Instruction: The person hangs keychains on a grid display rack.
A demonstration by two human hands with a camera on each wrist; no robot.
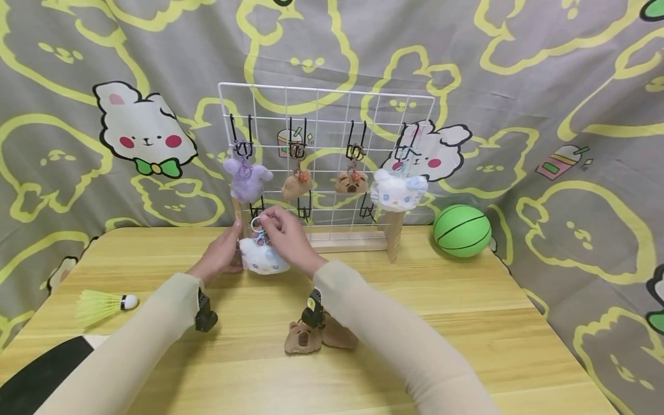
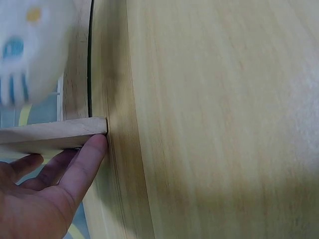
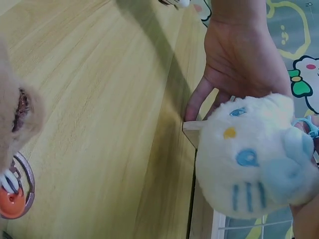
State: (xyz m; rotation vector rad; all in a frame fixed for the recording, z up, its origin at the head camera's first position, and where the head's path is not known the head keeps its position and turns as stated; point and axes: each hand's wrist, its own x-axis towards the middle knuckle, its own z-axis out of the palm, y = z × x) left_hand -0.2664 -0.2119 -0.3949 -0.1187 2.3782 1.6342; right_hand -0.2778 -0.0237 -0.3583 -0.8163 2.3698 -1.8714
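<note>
My right hand (image 1: pixel 287 235) pinches the metal ring of a white plush cat-head keychain (image 1: pixel 263 257), which hangs low in front of the rack's left end. Blue eyes, a yellow nose and a light-blue bow show on the plush (image 3: pixel 249 154) in the right wrist view. With fingers extended, my left hand (image 1: pixel 222 252) steadies the left wooden foot (image 2: pixel 60 130) of the white wire grid rack (image 1: pixel 317 106). Black hooks on the grid carry a purple plush keychain (image 1: pixel 248 180), two brown ones, and another white cat keychain (image 1: pixel 398 190). Lower hooks (image 1: pixel 304 206) sit beneath.
Two brown plush keychains (image 1: pixel 303 338) lie on the wooden table (image 1: pixel 249 374) below my right forearm. A green ball (image 1: pixel 461 230) is right of the rack. At left are a yellow shuttlecock (image 1: pixel 106 304) and a black object (image 1: pixel 44 374). A patterned curtain (image 1: pixel 171 46) stands behind.
</note>
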